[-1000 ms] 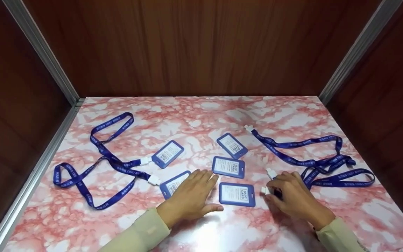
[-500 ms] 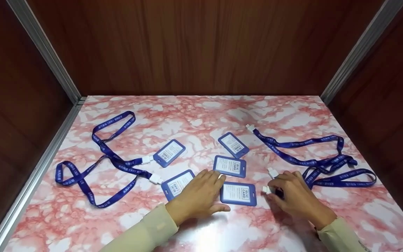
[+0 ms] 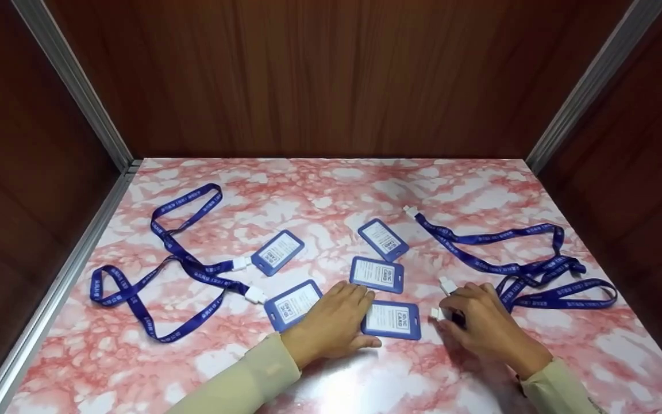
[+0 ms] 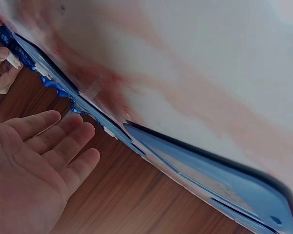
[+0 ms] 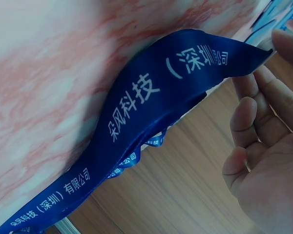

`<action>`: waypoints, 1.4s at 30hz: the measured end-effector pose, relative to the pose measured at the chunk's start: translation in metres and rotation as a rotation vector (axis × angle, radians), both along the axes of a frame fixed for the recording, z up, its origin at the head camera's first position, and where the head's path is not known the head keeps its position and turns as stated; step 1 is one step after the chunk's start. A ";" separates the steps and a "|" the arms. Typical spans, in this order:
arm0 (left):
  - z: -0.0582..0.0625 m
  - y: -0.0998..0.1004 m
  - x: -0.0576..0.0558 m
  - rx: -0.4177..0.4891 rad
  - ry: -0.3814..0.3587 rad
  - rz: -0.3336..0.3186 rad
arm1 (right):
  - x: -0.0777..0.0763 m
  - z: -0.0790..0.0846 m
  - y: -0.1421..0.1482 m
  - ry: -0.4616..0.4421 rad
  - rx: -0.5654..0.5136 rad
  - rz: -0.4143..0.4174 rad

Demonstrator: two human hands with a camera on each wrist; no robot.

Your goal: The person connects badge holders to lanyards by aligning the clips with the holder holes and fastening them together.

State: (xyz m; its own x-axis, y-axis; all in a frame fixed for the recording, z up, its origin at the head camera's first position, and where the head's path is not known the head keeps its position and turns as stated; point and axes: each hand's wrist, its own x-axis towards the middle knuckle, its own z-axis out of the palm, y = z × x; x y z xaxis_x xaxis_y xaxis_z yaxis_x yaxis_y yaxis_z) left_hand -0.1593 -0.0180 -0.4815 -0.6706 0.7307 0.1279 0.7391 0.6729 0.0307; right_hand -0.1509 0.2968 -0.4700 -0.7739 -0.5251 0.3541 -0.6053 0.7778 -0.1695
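Observation:
In the head view my left hand (image 3: 335,323) lies palm down between two blue badge holders, partly covering the nearest left badge holder (image 3: 293,306) and the left edge of the near middle badge holder (image 3: 393,319). Its fingers are relaxed; the left wrist view shows nothing in the palm (image 4: 29,170). My right hand (image 3: 480,322) pinches a blue lanyard (image 5: 151,87) close to its white clip (image 3: 438,314), thumb against fingertips. Just beyond these fingers lies another white clip (image 3: 447,284). The pinched strap runs back under the right hand, where part of it is hidden.
Further badge holders lie flat: one at left (image 3: 277,252), one in the middle (image 3: 377,274), one further back (image 3: 383,239). Blue lanyards (image 3: 184,253) spread over the left side, and others (image 3: 532,267) tangle at the right. Brown panels (image 3: 331,80) wall in the marbled table (image 3: 308,190).
My left hand has slid to the right, uncovering more of the nearest left badge holder and reaching the near middle one. The right hand keeps its pinch on the lanyard, almost still.

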 end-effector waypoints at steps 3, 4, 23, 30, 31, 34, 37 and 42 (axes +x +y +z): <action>-0.001 0.003 -0.001 -0.008 -0.003 0.004 | 0.000 0.000 -0.001 -0.005 0.001 -0.001; -0.001 0.003 -0.001 -0.012 -0.006 0.008 | 0.000 0.000 -0.001 -0.006 0.003 -0.001; -0.003 0.013 -0.002 -0.064 -0.005 0.039 | -0.001 -0.002 -0.003 0.021 0.001 0.030; -0.005 0.017 -0.005 -0.087 -0.033 0.059 | 0.000 -0.002 -0.004 -0.010 0.017 0.017; -0.005 0.017 -0.005 -0.088 -0.029 0.058 | 0.000 -0.002 -0.004 -0.011 0.019 0.017; -0.005 0.017 -0.005 -0.095 -0.009 0.053 | 0.000 -0.002 -0.004 -0.018 0.028 0.013; -0.005 0.018 -0.005 -0.108 0.009 0.049 | 0.000 -0.002 -0.005 -0.031 0.037 0.006; -0.005 0.018 -0.004 -0.133 0.037 0.049 | -0.001 -0.003 -0.006 -0.033 0.037 0.010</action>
